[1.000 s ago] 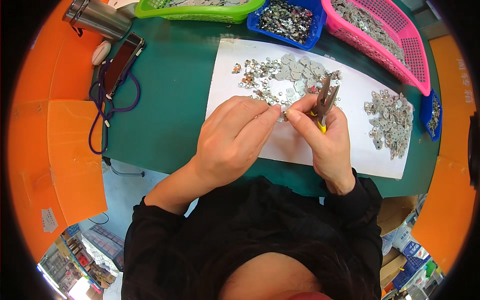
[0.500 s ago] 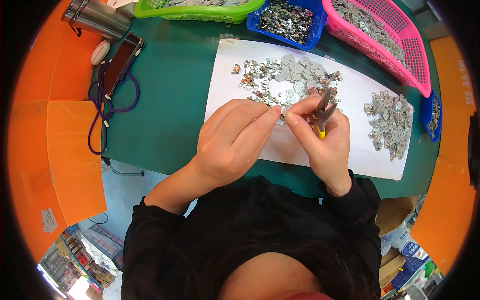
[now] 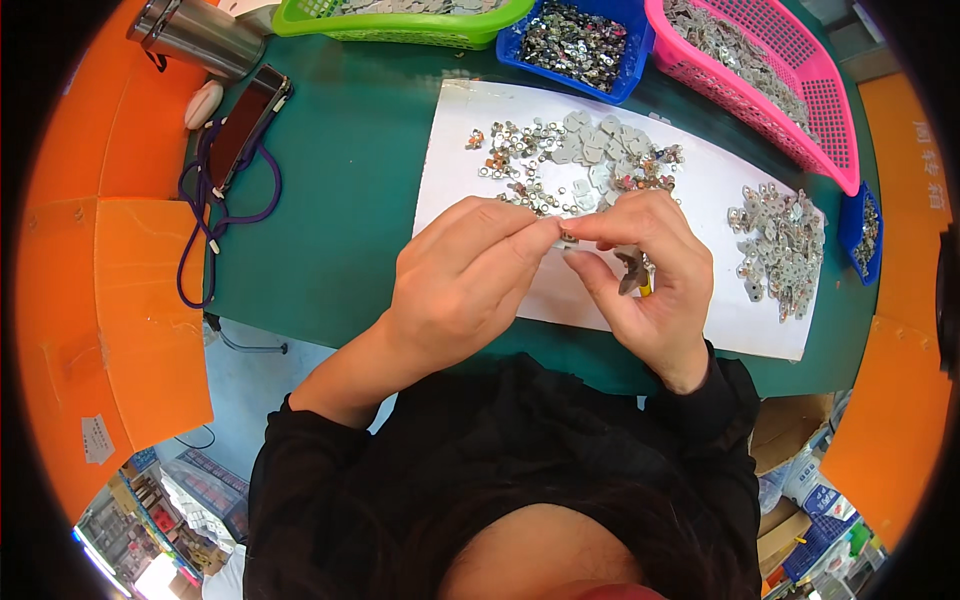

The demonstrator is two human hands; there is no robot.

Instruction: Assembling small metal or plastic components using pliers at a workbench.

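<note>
My left hand (image 3: pixel 465 280) pinches a small metal piece (image 3: pixel 568 239) between thumb and fingertips, over a white board (image 3: pixel 575 295). The fingertips of my right hand (image 3: pixel 668 270) meet the same piece from the other side. Pliers with a yellow handle (image 3: pixel 634 270) are tucked in my right palm, their jaws now partly hidden by the fingers. Just beyond my hands lie loose flat grey metal plates (image 3: pixel 603 143) and a scatter of small shiny metal fittings (image 3: pixel 530 140). A pile of plates with fittings on them (image 3: pixel 783 248) rests at the board's right end.
Along the far edge stand a green basket (image 3: pixel 400 32), a blue bin (image 3: pixel 575 75) of small shiny parts and a pink basket (image 3: pixel 800 140) of grey plates. A smaller blue bin (image 3: pixel 862 235) is at right. A phone (image 3: pixel 245 130) with cord and a steel cup (image 3: pixel 200 38) occupy the left.
The pliers have swung from pointing up beside my right fingers to lower in the palm. My right index finger has reached across to the small piece; my left hand has barely moved.
</note>
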